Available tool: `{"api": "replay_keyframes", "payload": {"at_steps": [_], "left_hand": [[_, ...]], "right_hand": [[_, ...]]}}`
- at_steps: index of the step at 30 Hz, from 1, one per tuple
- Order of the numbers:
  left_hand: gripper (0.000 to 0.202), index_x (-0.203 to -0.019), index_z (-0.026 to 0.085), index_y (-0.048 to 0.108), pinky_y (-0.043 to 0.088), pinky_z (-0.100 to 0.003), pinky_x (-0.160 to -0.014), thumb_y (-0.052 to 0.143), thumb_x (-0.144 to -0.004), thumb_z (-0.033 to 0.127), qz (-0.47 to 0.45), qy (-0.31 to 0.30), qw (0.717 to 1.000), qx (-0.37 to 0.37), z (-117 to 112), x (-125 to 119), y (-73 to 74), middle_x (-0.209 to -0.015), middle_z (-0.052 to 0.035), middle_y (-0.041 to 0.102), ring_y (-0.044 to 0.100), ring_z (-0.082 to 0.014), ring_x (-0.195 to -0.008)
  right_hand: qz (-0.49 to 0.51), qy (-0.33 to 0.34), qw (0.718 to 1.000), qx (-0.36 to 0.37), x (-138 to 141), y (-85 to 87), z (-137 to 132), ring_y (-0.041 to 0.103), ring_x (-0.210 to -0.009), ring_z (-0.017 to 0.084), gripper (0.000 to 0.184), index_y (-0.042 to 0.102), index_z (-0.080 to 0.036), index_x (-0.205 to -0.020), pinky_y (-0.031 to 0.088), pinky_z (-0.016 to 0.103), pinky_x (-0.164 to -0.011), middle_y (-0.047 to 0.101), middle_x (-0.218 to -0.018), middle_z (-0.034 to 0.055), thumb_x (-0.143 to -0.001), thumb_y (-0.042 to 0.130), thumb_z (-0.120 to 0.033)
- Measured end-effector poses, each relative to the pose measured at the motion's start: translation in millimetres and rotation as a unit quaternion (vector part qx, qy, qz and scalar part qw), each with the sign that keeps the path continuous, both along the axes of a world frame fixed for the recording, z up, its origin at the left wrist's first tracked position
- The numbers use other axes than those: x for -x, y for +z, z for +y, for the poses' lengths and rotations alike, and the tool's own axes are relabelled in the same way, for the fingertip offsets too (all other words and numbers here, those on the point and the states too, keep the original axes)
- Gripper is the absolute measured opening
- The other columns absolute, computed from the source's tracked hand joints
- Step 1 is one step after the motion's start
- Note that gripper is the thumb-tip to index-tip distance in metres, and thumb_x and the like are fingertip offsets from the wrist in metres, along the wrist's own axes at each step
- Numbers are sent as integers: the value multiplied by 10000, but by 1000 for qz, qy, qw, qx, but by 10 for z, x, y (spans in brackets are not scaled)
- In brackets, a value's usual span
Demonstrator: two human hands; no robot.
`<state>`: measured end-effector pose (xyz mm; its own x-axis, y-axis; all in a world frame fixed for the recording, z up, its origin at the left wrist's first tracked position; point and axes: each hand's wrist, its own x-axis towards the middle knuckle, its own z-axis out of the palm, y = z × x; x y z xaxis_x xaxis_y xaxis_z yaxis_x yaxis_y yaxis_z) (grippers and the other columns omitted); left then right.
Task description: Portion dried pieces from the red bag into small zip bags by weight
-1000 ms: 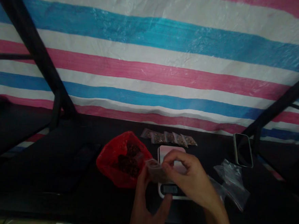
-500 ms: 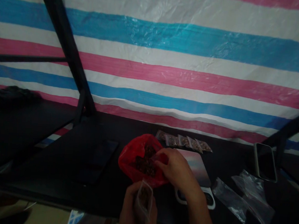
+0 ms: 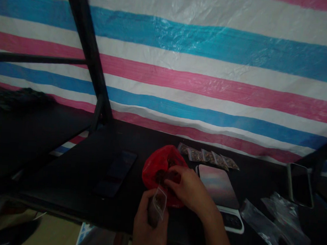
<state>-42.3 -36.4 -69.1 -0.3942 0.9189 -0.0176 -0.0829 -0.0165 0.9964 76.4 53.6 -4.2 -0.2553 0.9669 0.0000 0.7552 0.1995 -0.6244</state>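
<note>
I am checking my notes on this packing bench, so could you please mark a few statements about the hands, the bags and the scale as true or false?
1. The left hand holds a small clear pouch upright. True.
2. The right hand rests on the scale. False: its fingers are at the mouth of the red bag, beside the scale.
3. A row of filled pouches lies behind the scale, near the striped tarp. True.
4. A filled pouch sits on the scale platform. False: nothing lies on the platform.
5. The empty clear bags lie left of the red bag. False: they lie to the right of the scale.
</note>
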Motion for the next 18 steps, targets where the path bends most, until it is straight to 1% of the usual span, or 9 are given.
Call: {"api": "replay_keyframes", "payload": {"at_steps": [3,6,8,10,13,15,18], "left_hand": [[269,-1015,226,683,586,-282,-653,735,-790,366,17,-18,1000,0,21,108,-114,-845,-14,747,707,-197,-714],[263,-1018,226,676,595,-286,-667,727,-802,367,33,-18,999,2,28,175,-128,-863,-20,754,720,-201,-731],[292,-1024,223,670,605,-294,-689,741,-775,357,45,-9,999,4,37,190,-78,-887,-29,763,735,-210,-762],[332,-1029,219,669,611,-303,-712,755,-744,365,57,15,998,4,59,182,6,-906,-37,767,743,-218,-793],[349,-967,215,671,602,-305,-681,764,-698,416,61,51,997,-9,111,146,133,-834,-29,747,727,-216,-752],[332,-913,217,672,583,-301,-652,758,-703,459,69,59,996,-13,148,127,176,-777,-17,720,701,-206,-706],[319,-913,220,693,567,-305,-660,773,-750,482,107,42,993,0,189,124,169,-786,-15,719,689,-204,-715]], "right_hand": [[24,2,1000,18,15,16,-4,775,-943,232,147,808,-252,-1017,483,306,-788,841,-1000,30,-884,760,-214],[82,18,996,33,18,2,7,770,-857,205,120,804,-240,-985,491,288,-729,838,-948,20,-930,716,-299],[131,33,989,56,-4,-30,26,763,-807,194,168,797,-228,-980,502,279,-696,832,-910,20,-952,684,-350],[175,37,981,72,-53,-64,53,765,-813,196,202,790,-213,-983,521,277,-704,829,-913,32,-962,660,-365],[226,27,971,75,-161,-68,78,766,-855,205,253,779,-194,-1031,546,290,-753,825,-939,49,-976,629,-389],[247,20,966,69,-223,-10,60,762,-861,207,280,762,-186,-1060,550,299,-764,819,-926,49,-981,618,-413],[285,27,957,49,-243,157,-40,756,-864,199,282,730,-191,-1102,554,302,-779,810,-912,31,-971,635,-422]]}}
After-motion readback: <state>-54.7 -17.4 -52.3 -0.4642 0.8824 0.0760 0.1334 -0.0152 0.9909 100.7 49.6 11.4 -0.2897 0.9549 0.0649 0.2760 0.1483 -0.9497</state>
